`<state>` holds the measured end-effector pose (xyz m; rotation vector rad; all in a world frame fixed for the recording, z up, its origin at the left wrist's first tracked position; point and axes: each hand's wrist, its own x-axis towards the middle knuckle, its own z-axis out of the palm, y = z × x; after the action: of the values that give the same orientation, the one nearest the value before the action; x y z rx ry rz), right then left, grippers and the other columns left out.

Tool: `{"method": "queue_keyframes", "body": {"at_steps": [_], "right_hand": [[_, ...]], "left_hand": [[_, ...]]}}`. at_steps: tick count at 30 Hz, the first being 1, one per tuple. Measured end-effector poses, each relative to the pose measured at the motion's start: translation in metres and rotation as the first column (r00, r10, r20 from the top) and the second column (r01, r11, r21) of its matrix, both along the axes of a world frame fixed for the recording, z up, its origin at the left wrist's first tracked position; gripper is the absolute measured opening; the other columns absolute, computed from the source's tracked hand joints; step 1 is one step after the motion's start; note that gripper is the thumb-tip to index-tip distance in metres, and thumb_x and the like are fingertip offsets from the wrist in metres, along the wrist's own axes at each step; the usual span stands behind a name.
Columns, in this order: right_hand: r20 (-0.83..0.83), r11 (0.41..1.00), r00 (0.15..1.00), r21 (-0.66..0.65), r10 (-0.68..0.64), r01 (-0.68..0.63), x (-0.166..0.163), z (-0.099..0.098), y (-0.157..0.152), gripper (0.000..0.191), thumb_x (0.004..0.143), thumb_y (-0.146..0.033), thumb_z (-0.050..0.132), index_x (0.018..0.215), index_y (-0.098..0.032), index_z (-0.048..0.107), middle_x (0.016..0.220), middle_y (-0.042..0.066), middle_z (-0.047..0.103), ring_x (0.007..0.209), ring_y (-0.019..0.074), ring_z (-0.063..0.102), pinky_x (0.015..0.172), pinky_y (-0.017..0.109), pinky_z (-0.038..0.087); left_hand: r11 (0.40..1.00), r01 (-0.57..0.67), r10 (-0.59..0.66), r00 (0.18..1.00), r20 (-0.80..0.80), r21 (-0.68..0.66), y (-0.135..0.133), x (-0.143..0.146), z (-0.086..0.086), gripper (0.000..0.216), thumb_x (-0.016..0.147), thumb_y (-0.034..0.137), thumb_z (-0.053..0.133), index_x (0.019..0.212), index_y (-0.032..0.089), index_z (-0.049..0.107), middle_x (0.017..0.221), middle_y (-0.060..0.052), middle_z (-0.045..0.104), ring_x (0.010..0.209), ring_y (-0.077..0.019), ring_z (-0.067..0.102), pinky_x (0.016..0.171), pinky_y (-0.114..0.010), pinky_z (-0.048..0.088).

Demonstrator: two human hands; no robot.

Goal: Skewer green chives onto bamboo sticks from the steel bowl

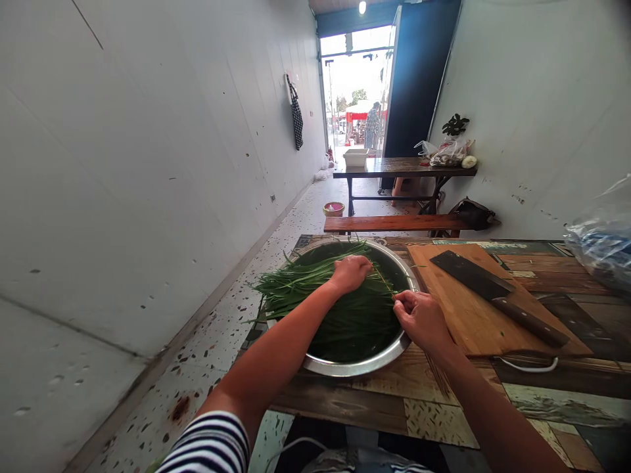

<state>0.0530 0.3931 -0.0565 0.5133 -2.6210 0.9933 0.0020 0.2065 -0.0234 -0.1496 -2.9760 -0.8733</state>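
Head view: left hand (351,272), right hand (420,316) pinched closed on thin strand (383,279) over green leaves (300,281) in metal bowl (352,368)

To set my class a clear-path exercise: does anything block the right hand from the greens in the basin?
Nothing visible does: the right hand, pinching a thin strand, is at the basin's rim, beside the greens.

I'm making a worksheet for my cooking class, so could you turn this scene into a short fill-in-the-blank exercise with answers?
1. The left hand and right hand hold a thin strand near leaves that are ____ in colour.
2. In the picture, the cleaver on the cutting board lies to the ____ of the metal basin.
3. The sleeve has dark and white ____.

Missing words: green; right; stripes.
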Motion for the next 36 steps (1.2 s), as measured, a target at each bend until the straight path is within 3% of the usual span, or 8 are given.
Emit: {"method": "queue_keyframes", "body": {"at_steps": [25, 31, 36], "right_hand": [[0.024, 1.0, 1.0, -0.009, 0.01, -0.01, -0.0011, -0.002, 0.0001, 0.028, 0.076, -0.034, 0.043, 0.071, -0.019, 0.067, 0.055, 0.001, 0.063, 0.058, 0.0167, 0.058, 0.076, 0.034, 0.042], [0.008, 1.0, 1.0, 0.0, 0.007, -0.007, -0.0012, -0.0032, 0.0009, 0.028, 0.077, -0.034, 0.043, 0.071, -0.02, 0.067, 0.055, 0.001, 0.063, 0.06, 0.0169, 0.059, 0.075, 0.033, 0.042], [0.018, 1.0, 1.0, -0.01, 0.009, -0.009, -0.0009, -0.0017, 0.0006, 0.029, 0.076, -0.035, 0.043, 0.072, -0.02, 0.067, 0.057, 0.002, 0.064, 0.061, 0.0171, 0.059, 0.073, 0.033, 0.042]], "left_hand": [[0.999, 0.041, -0.04, 0.999, -0.017, 0.023, 0.0007, 0.002, -0.0008, 0.026, 0.091, 0.026, 0.047, 0.095, 0.021, 0.072, 0.098, -0.002, 0.073, 0.098, -0.0191, 0.063, 0.087, -0.032, 0.041], [0.999, 0.038, -0.036, 0.998, -0.054, 0.038, 0.0004, -0.0003, -0.0047, 0.021, 0.086, 0.034, 0.057, 0.094, 0.022, 0.073, 0.092, -0.001, 0.073, 0.09, -0.0174, 0.064, 0.085, -0.03, 0.044], [0.999, 0.016, -0.012, 0.996, -0.092, 0.044, 0.0011, 0.0, -0.006, 0.021, 0.085, 0.029, 0.057, 0.094, 0.023, 0.074, 0.095, 0.0, 0.074, 0.093, -0.0175, 0.065, 0.085, -0.029, 0.044]]}}
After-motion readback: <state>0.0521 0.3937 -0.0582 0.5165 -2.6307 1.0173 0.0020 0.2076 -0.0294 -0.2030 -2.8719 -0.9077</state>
